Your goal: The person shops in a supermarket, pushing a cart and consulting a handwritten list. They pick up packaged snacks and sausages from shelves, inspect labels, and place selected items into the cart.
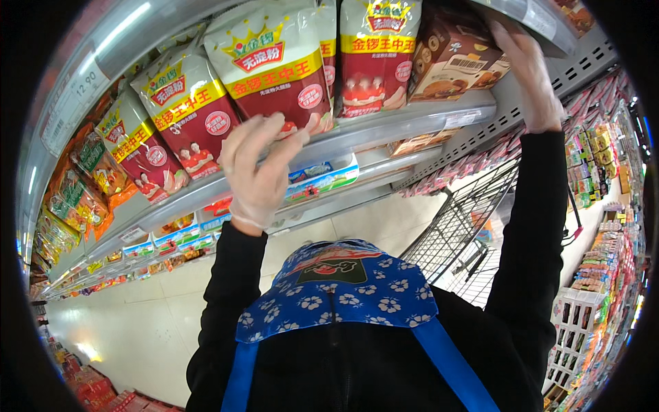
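My left hand [259, 161], in a thin clear glove, is raised in front of the shelf edge. Its fingers are loosely bent and apart, close to a large red, yellow and white bag of sausages [274, 72]; nothing shows in its grip. Similar sausage bags [182, 103] stand to its left, with another sausage bag [381, 58] to its right. My right hand [532, 82], also gloved, reaches up beside a brown box with cookie pictures [456, 58]. The upper shelf partly hides its fingers, so whether it grips the box cannot be told.
Orange snack packs [99, 165] fill the shelf's left end. Lower down are blue-and-white display trays [322, 180]. A black wire shopping cart [463, 223] stands at right, near racks of hanging packets [594, 165]. The upper shelf edge [535, 20] juts out above my right arm.
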A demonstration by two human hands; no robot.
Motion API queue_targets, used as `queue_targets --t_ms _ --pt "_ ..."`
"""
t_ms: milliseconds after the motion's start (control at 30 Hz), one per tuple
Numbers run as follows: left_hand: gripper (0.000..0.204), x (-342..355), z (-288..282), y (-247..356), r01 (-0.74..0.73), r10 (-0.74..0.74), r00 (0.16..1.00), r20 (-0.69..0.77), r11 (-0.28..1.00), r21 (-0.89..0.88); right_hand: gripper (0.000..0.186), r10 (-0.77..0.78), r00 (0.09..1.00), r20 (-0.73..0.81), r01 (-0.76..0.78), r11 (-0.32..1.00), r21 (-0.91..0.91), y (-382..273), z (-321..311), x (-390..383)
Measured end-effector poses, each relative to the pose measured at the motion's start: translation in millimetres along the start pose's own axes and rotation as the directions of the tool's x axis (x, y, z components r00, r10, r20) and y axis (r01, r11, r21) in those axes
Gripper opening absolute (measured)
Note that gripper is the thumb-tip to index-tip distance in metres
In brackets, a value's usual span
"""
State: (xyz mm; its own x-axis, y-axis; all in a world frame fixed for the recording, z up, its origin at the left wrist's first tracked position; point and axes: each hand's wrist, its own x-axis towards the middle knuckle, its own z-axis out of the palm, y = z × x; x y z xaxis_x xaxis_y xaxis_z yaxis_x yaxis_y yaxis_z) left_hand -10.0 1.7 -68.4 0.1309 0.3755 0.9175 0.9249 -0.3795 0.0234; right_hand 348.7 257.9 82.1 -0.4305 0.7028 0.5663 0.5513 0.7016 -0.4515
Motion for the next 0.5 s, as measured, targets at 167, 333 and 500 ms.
queue_targets --t_ms 167,333,500 --pt "0.046 -76 -56 11 0.089 -0.066 0.963 0.261 0.993 -0.078 0.025 -0.029 0.897 -0.44 -0.032 0.991 -0.129 -23 23 -152" --pt "0.028 -152 -101 27 0.54 -0.448 0.782 0.433 0.835 -0.111 0.021 0.85 0.383 -0.362 -0.76 0.513 0.399 -31 102 -340" --pt "0.012 -180 -121 28 0.874 -0.716 0.477 0.509 0.449 -0.187 0.022 0.948 0.285 -0.141 -0.823 0.317 0.471 -78 148 -450"
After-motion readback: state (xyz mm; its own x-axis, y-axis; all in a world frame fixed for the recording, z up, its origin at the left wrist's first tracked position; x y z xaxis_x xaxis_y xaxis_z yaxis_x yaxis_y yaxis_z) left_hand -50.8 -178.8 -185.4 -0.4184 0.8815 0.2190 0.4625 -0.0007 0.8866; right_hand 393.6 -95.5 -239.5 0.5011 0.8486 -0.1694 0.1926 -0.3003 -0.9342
